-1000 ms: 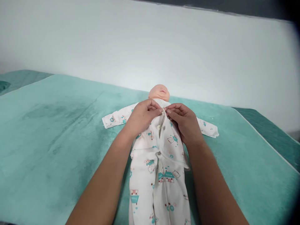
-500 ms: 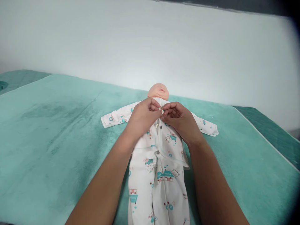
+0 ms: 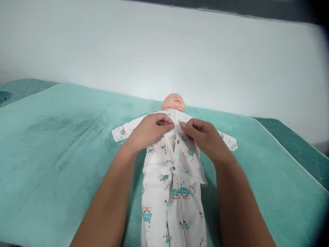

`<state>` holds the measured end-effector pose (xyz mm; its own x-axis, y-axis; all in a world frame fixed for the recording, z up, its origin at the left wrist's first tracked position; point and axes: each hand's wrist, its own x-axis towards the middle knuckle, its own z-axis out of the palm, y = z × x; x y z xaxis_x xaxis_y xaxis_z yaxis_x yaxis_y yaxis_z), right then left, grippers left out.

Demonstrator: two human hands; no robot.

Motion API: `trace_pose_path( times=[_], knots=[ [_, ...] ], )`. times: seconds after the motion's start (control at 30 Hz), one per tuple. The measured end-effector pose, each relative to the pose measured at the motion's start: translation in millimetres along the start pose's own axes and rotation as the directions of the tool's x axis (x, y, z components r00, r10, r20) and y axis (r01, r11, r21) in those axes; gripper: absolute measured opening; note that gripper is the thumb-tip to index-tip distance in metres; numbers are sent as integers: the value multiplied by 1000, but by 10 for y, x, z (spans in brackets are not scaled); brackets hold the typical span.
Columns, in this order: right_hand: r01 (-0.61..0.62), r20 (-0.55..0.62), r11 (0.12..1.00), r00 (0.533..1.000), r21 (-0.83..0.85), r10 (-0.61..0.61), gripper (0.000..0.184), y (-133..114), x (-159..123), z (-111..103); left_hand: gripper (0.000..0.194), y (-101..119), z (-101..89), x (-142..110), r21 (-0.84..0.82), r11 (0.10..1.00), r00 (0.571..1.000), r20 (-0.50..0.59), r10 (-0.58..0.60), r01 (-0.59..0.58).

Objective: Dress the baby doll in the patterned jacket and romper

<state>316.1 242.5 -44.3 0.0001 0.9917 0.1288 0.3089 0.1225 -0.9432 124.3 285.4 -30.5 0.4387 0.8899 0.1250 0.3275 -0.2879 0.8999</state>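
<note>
A doll (image 3: 173, 102) lies on its back, dressed in a white printed baby shirt (image 3: 156, 156) and matching pants (image 3: 155, 192). At the chest, my left hand (image 3: 151, 130) pinches the shirt just left of the top button (image 3: 177, 122). Thumb and fingers of my right hand (image 3: 203, 137) are closed on the cloth just right of that button. The top button shows on the front flap. Below it, another button (image 3: 173, 140) lies beside its buttonhole (image 3: 178, 141), where the front edges part. The cloth between my fingertips is mostly hidden.
A green padded sheet (image 3: 64, 154) with a pale edge lies under the doll. Behind the doll's head rises a white wall (image 3: 154, 51). Darker green bedding (image 3: 290, 144) shows at the right. The shirt's sleeves (image 3: 120, 133) stretch out to both sides.
My hands have moved apart from the top button, left hand leftward and right hand rightward and slightly down. The button, hidden partly between my fingertips before, now lies visible on the flap.
</note>
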Motion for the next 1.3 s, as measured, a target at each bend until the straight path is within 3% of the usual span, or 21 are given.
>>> trace_pose_path(
  times=[0.13,0.33,0.47,0.7,0.8,0.93,1.07,1.17,1.3],
  knots=[
    [44,163,945,987,-326,11,41,-198,-204,-3,15,47,-114,-99,91,996,981,193,-19,1],
    [38,43,710,999,-703,-11,33,-232,-268,226,6,-3,-81,-84,197,978,976,218,32,-76],
    [42,46,665,999,-746,-12,28,-210,-253,294,8,-3,-70,-72,207,973,970,239,47,-98],
    [6,-7,621,1000,-784,-19,27,-242,-262,382,15,-2,-95,-72,148,989,969,245,-18,-20],
    [2,38,706,999,-708,35,29,-241,-219,280,14,14,-93,-79,168,985,968,250,-20,-23],
    [-68,191,868,964,-492,183,27,-214,-162,31,11,47,-90,-78,246,960,950,307,53,-133],
    [-104,347,980,925,-170,158,13,-102,-104,-127,10,64,-85,-75,196,974,948,315,46,-112],
    [-121,368,989,926,82,83,15,14,-53,-139,14,76,-81,-85,72,996,946,322,19,-45],
    [-137,353,965,934,222,51,24,118,-9,-113,11,69,-60,-78,-146,989,949,314,14,34]
  ],
)
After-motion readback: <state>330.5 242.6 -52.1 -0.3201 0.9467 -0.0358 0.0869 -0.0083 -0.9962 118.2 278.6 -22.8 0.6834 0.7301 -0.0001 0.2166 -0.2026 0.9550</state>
